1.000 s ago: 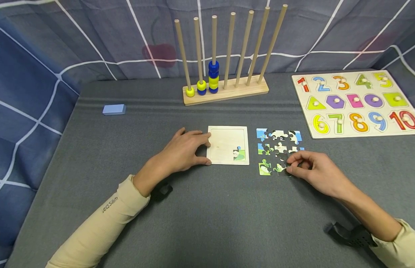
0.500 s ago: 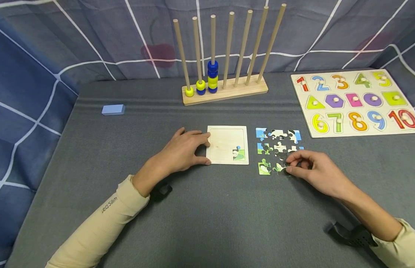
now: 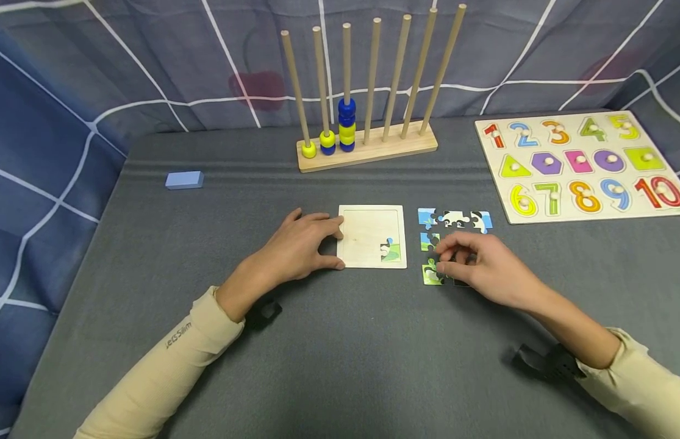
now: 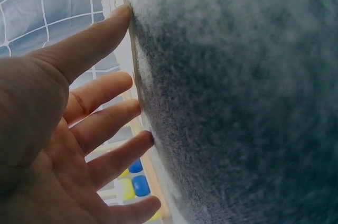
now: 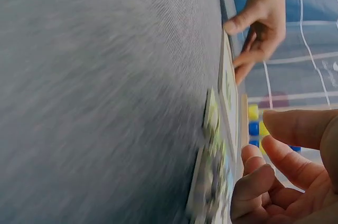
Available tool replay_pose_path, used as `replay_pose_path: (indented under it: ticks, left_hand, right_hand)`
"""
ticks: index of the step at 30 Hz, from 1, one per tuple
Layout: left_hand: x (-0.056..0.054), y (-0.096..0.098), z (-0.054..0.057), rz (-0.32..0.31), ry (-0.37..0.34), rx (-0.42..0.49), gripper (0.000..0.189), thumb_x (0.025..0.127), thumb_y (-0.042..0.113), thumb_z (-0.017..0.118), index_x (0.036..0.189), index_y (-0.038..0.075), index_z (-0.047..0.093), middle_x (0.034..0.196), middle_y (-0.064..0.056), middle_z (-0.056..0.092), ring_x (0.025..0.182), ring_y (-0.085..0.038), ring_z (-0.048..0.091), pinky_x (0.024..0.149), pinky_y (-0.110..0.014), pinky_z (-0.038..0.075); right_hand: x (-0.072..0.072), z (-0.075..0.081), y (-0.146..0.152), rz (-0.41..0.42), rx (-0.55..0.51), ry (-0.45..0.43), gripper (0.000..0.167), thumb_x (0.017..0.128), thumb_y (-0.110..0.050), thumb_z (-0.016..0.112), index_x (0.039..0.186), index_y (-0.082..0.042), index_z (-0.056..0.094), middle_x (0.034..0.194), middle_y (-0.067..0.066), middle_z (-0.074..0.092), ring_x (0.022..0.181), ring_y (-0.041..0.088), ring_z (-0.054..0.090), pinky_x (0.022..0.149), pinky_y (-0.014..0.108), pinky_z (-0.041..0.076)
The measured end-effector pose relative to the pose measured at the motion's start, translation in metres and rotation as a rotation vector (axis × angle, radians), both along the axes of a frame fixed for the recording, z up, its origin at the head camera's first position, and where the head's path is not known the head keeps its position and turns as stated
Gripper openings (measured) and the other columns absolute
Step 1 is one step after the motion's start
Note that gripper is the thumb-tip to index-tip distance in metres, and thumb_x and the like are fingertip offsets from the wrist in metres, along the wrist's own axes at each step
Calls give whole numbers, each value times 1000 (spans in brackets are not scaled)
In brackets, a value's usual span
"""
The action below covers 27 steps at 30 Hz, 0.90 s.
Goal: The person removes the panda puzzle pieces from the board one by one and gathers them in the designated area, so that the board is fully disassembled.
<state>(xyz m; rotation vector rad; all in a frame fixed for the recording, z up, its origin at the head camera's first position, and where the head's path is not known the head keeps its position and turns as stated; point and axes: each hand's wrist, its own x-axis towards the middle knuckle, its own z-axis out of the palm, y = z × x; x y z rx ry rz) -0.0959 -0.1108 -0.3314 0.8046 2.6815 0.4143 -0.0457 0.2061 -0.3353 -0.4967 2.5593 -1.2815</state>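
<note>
My left hand (image 3: 301, 247) touches the left edge of a square wooden puzzle tray (image 3: 367, 225) with its thumb and index finger. In the left wrist view the fingers (image 4: 105, 128) are fairly straight along that edge. Panda-picture pieces (image 3: 393, 251) lie in the tray's lower right corner. Just right of the tray, several loose jigsaw pieces (image 3: 427, 216) lie in rows. My right hand (image 3: 490, 268) is over them, loosely curled, hiding some. In the right wrist view a gap separates thumb (image 5: 290, 123) and index finger, with no piece visible between them.
A wooden bead rack (image 3: 367, 149) with tall pegs stands behind the tray. At the back right lies a number-and-shape knob board (image 3: 581, 161). A blue block (image 3: 184, 180) is at the left. A grid-patterned cloth (image 3: 208, 61) hangs behind the grey table surface (image 3: 350, 366).
My right hand has moved left across the loose pieces, toward the left column. My left hand stays at the tray's edge. The head view has shifted slightly.
</note>
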Motion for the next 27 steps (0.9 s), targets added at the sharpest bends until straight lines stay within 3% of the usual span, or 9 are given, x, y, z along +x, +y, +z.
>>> replay_pose_path:
  ticks: [5, 13, 27]
  left_hand:
    - [1, 0, 0, 3, -7, -2, 51, 83, 41, 79, 123, 13, 69, 149, -4, 47, 140, -27, 38, 113, -65, 15]
    - [2, -1, -1, 3, 1, 5, 51, 82, 40, 80, 123, 12, 69, 149, -5, 47, 139, -28, 39, 112, -65, 15]
    - [0, 1, 0, 10, 4, 1, 53, 82, 41, 80, 124, 12, 68, 147, -5, 49, 139, -28, 39, 112, -65, 15]
  right_hand:
    - [-9, 0, -24, 69, 8, 7, 16, 89, -5, 72, 104, -4, 69, 86, 1, 61, 70, 15, 54, 58, 26, 44]
    - [-24, -3, -49, 100, 85, 19, 23, 88, -4, 71, 110, 0, 68, 89, 1, 63, 79, 16, 57, 72, 35, 47]
    - [-36, -5, -60, 113, 153, 7, 34, 85, -5, 73, 117, 5, 67, 83, 2, 59, 72, 14, 51, 69, 33, 43]
